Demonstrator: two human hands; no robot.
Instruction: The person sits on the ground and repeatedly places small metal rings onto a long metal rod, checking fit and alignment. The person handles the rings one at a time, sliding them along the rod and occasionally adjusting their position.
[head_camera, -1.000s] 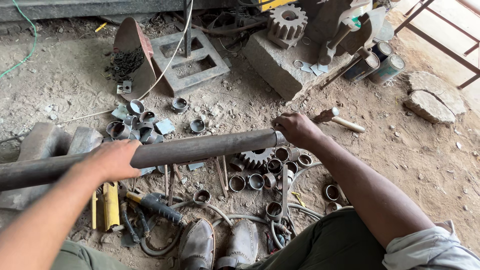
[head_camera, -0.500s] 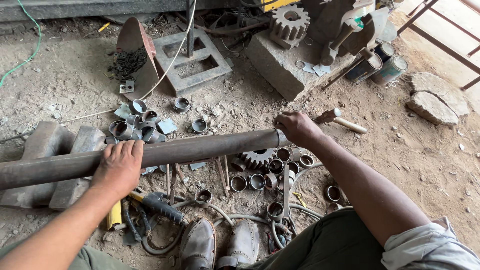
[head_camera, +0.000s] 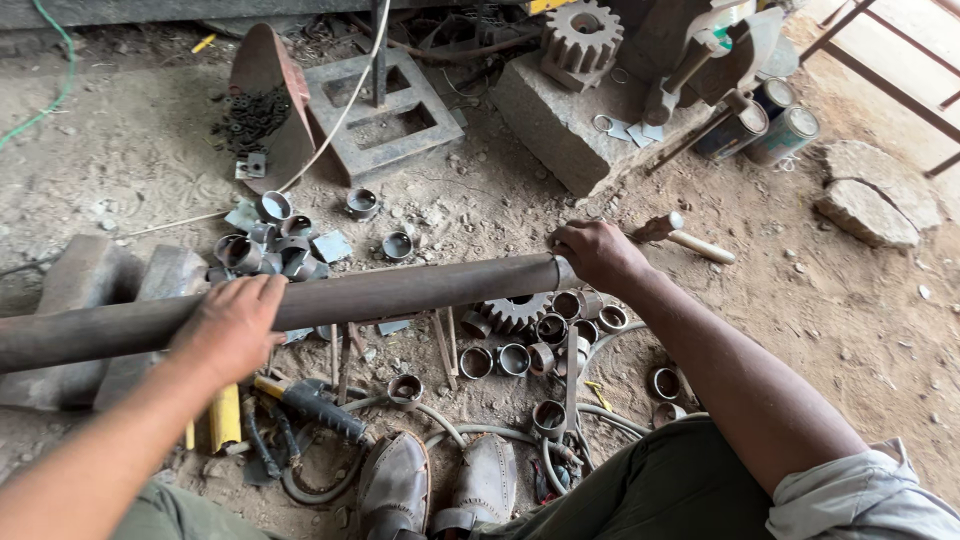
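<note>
The left hand (head_camera: 232, 325) is sliding along the pipe (head_camera: 330, 300) and now clamping its middle, while the right hand (head_camera: 597, 252) is staying wrapped around the end, holding it level just above the small gear (head_camera: 513, 312).

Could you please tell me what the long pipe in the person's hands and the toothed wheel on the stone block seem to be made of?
The pipe looks like bare steel or iron: dull brown-grey, rust-toned, unpainted, with a faint sheen along its top. The left hand rests on it; the right hand grips its end. The toothed wheel seems cast or machined steel: matte grey-brown, thick blocky teeth, dusty. The block looks like rough grey stone or concrete.
</note>
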